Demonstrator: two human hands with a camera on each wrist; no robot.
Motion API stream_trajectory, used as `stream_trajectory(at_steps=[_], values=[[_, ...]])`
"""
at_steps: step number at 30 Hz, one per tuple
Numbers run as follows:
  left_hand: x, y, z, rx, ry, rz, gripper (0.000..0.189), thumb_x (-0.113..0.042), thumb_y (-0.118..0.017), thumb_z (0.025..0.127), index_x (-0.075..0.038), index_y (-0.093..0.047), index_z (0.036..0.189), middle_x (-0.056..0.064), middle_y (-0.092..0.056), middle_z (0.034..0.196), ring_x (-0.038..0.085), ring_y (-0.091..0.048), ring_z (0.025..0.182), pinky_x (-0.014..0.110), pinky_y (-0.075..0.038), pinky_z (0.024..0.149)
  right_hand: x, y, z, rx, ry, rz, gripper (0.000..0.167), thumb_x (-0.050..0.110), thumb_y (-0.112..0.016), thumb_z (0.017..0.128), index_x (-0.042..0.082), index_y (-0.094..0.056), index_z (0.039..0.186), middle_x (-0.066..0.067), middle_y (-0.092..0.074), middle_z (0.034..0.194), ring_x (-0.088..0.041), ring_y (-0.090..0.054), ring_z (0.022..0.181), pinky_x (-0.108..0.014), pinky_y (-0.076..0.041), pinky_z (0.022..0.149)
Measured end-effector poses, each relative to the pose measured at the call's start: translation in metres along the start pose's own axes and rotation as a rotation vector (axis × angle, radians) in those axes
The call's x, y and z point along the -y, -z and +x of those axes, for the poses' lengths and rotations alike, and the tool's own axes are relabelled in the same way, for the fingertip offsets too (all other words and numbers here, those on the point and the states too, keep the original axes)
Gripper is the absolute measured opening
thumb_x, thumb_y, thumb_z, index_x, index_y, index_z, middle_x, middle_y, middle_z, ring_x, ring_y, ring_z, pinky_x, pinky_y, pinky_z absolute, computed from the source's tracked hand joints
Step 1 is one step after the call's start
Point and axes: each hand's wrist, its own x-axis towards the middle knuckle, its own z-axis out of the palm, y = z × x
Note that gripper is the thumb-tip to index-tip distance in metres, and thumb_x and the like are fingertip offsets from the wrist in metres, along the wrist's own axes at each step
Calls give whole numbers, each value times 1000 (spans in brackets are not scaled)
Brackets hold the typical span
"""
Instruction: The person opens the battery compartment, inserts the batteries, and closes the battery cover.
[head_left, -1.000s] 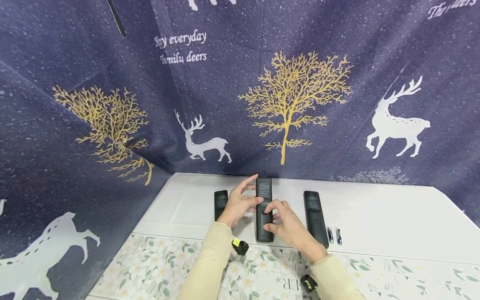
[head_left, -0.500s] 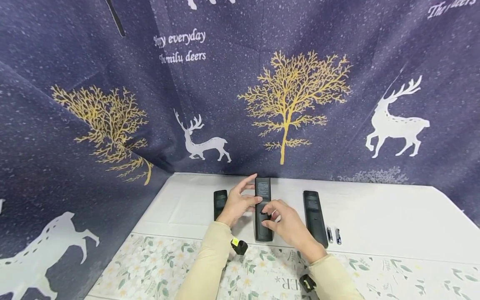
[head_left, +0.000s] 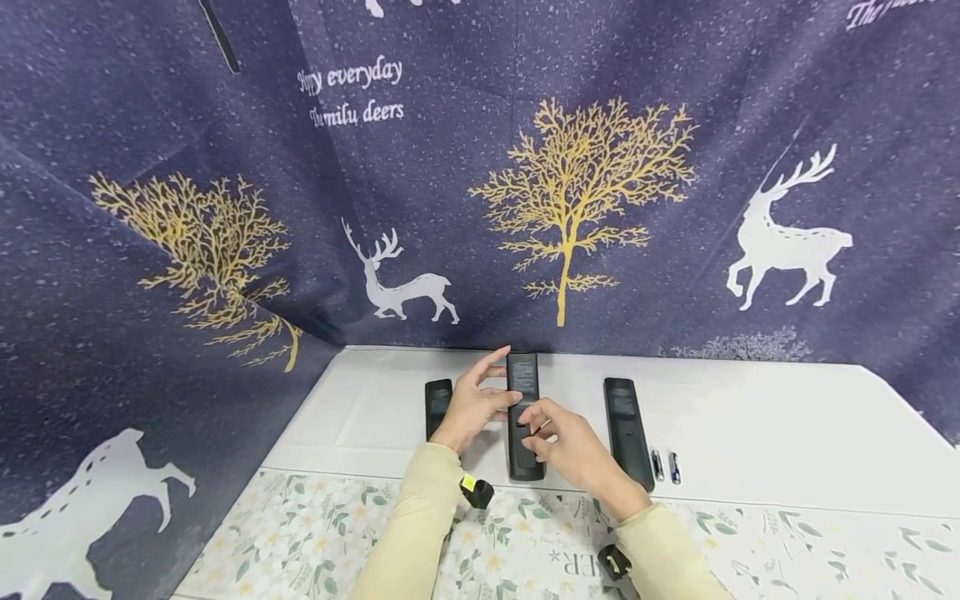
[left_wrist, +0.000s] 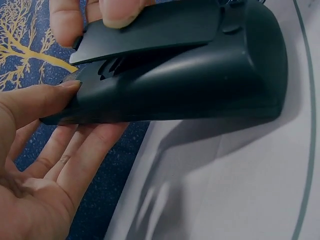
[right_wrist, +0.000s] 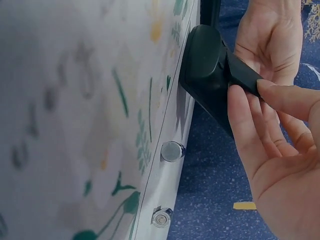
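A black remote control (head_left: 525, 463) lies back side up on the white table, between both hands. My left hand (head_left: 471, 410) grips its upper part, thumb on the back and fingers along and under the side. The right hand (head_left: 576, 450) pinches the battery cover (left_wrist: 155, 34) at its upper end. In the left wrist view that end stands tilted off the body, showing a dark gap, while the lower end still touches the remote. The inside of the battery compartment is mostly hidden.
A second remote (head_left: 438, 403) lies left, partly behind the left hand. A third remote (head_left: 628, 433) lies right, with two batteries (head_left: 657, 465) beside it. A floral cloth (head_left: 315, 533) covers the front edge; a dark blue deer-print curtain (head_left: 450, 183) hangs behind.
The right hand's fingertips have shifted from pressing at the cover's catch to pinching its raised end. The left hand keeps its hold. The head view has shifted slightly.
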Motion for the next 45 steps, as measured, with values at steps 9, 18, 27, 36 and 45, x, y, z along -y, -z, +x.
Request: stream_trajectory(at_steps=[9, 18, 27, 36, 45], values=[[-1, 3, -1, 6, 14, -16, 75, 4, -80, 92, -29, -56, 156, 15, -58, 139, 20, -73, 91, 48, -65, 76, 0, 2, 0, 9, -41, 59, 26, -7, -68, 100, 8, -67, 121, -8, -63, 105, -25, -73, 93, -33, -65, 72], [0, 3, 1, 8, 4, -25, 74, 4, -79, 92, -28, -57, 156, 15, -59, 137, 20, -73, 91, 45, -66, 74, 1, 5, 1, -30, -37, 45, 26, -5, -68, 101, 10, -67, 122, -10, -65, 106, -23, -74, 78, -41, -65, 69], [1, 4, 1, 10, 8, -23, 76, 3, -81, 91, -25, -56, 157, 16, -58, 138, 21, -74, 93, 44, -66, 72, -2, 16, 5, -62, -3, 78, 26, -6, -68, 101, 5, -66, 124, -12, -65, 106, -26, -74, 86, -42, -65, 72], [1, 3, 1, 13, 8, -65, 77, 6, -80, 91, -27, -56, 156, 17, -57, 139, 23, -75, 94, 45, -66, 75, -1, 28, 15, -93, 7, 40, 25, -9, -67, 100, 3, -65, 121, -12, -66, 102, -31, -75, 94, -42, -66, 73], [3, 4, 2, 1, 8, -67, 79, 8, -80, 90, -23, -54, 158, 17, -57, 138, 21, -74, 91, 42, -66, 73, -8, 39, 21, -65, -4, 59, 22, -9, -65, 101, 1, -63, 120, -13, -65, 102, -32, -74, 95, -42, -66, 73]])
